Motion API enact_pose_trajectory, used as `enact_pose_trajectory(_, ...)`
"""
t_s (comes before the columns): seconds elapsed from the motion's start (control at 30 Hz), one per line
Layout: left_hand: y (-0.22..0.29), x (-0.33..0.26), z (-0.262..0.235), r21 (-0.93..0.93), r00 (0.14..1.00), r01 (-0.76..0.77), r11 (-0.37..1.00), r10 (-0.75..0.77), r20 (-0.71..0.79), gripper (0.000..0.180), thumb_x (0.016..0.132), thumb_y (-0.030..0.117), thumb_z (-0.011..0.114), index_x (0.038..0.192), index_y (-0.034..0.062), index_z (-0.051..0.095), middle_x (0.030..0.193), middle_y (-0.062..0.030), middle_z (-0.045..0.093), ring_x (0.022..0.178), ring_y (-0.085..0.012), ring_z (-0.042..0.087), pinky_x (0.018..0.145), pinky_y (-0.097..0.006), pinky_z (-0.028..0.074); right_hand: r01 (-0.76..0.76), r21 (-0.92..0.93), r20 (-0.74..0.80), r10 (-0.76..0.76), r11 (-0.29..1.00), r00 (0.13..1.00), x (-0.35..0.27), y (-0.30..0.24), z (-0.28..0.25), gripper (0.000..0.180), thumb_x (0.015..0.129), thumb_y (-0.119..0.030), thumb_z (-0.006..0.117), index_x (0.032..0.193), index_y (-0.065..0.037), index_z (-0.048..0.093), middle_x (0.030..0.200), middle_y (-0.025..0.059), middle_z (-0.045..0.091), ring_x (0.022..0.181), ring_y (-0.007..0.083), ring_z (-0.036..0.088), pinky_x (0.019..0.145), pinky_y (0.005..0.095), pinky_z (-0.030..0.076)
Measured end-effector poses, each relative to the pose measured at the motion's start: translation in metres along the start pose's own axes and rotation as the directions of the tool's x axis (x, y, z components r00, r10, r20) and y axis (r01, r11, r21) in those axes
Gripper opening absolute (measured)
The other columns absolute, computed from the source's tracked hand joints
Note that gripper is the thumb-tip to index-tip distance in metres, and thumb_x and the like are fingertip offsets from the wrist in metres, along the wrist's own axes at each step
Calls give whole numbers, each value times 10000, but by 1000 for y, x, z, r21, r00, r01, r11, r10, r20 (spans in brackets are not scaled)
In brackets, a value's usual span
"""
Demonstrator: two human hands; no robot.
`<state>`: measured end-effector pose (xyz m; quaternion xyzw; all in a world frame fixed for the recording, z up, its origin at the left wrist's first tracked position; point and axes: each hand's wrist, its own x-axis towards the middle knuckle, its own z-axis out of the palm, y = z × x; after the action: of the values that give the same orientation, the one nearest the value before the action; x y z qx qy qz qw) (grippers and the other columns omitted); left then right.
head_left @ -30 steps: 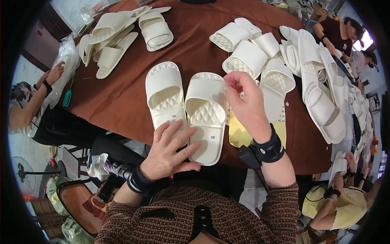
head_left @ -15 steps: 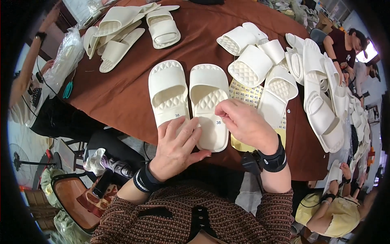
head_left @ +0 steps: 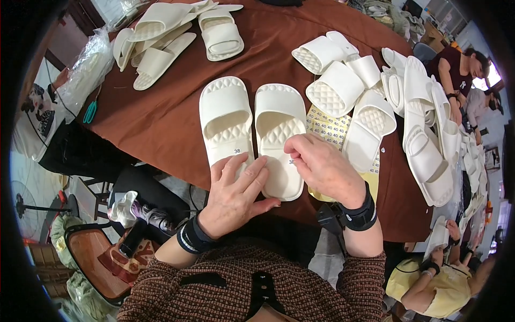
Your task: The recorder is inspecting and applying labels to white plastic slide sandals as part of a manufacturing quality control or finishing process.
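Two cream slide slippers lie side by side before me, toes pointing away: the left slipper (head_left: pixel 226 99) and the right slipper (head_left: pixel 280 100). Each insole bears a small printed size label. My left hand (head_left: pixel 234 196) rests with fingers spread over the left slipper's heel, its forefinger reaching the right slipper's inner edge. On the right slipper's insole, my right hand (head_left: pixel 332 169) is closed, fingers curled at the label and partly covering it. Whatever is between those fingertips is hidden. Beside that hand, a yellow sheet of number stickers (head_left: pixel 328 129) lies partly beneath another slipper (head_left: pixel 365 139).
More cream slippers (head_left: pixel 335 88) lie beyond the sheet, and a heap (head_left: pixel 424 145) lines the table's right side. Another pile (head_left: pixel 161 48) sits far left, near teal-handled scissors (head_left: pixel 90 112) and clear plastic bags (head_left: pixel 91 64). Other people (head_left: pixel 456 70) work at the right.
The view has shifted slightly, so the table's things appear a little further right. My right hand covers more of the right slipper's label. My left hand stays on the slippers.
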<state>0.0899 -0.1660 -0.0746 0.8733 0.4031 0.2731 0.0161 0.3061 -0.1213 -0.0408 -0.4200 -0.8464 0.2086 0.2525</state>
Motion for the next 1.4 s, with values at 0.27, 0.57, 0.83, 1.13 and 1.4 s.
enact_pose_trajectory(0.27,0,0,0,1,1000,-3,1000,3,-4,625,613,381,807,1090,33,603,1253,-66,567,1117,-322,508,930,-459,377,-65,48,66,62,997,996,-1,-1,-3,135,832,-6,526,964,-25,505,895,160,592,892,352,573,773,439,458)
enact_pose_trajectory(0.57,0,1,-1,0,1000,9,1000,-9,0,611,609,373,806,1078,34,611,1239,-69,577,1104,-319,513,923,-455,383,-33,13,21,33,999,999,1,-2,-2,125,834,-8,536,952,-21,497,890,162,588,889,352,569,771,439,461)
enact_pose_trajectory(0.83,0,1,-1,0,1000,3,1000,-3,-6,621,599,373,812,1077,31,610,1237,-72,577,1101,-318,513,921,-458,383,27,-128,11,-26,991,1000,0,-2,5,151,793,3,552,935,-25,509,882,143,570,885,333,556,786,422,465)
enact_pose_trajectory(1.13,-1,0,0,-4,1000,3,1000,-3,0,627,606,381,809,1084,32,606,1240,-72,575,1108,-319,509,920,-458,382,-21,-15,0,21,1000,1000,-1,-3,5,178,793,10,547,960,-22,494,910,163,574,909,353,558,786,433,465)
enact_pose_trajectory(1.4,-1,0,0,-4,1000,8,1000,-8,-9,620,618,390,800,1086,35,605,1236,-70,577,1107,-315,510,917,-459,382,-31,-42,17,32,999,999,0,-4,0,170,800,23,535,963,-11,498,893,168,591,884,363,578,752,443,476)
